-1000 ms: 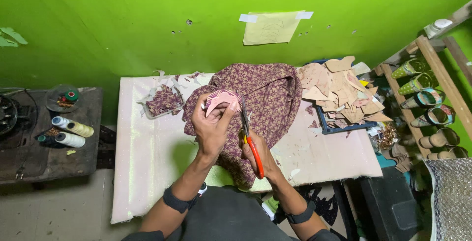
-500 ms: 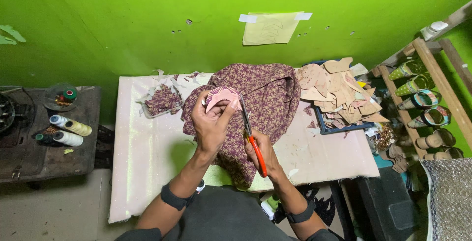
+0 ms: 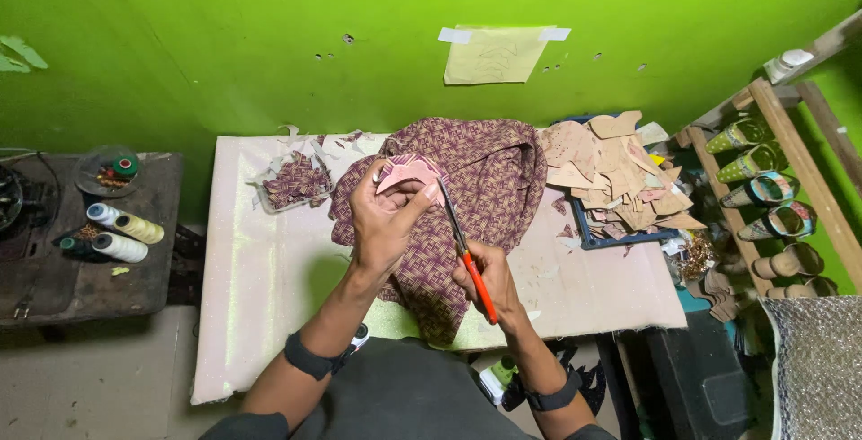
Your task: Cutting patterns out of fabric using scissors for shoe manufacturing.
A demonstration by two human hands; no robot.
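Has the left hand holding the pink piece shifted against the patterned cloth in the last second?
No. The left hand holds the pink piece over the same upper-left part of the patterned cloth; the scissors sit beside it as before.

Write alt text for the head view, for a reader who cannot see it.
A person's left hand holds a small pink shaped piece while the right hand works orange-handled scissors at its edge, above patterned maroon fabric on a pale table. Tan cut pieces are piled at right, thread spools at left.
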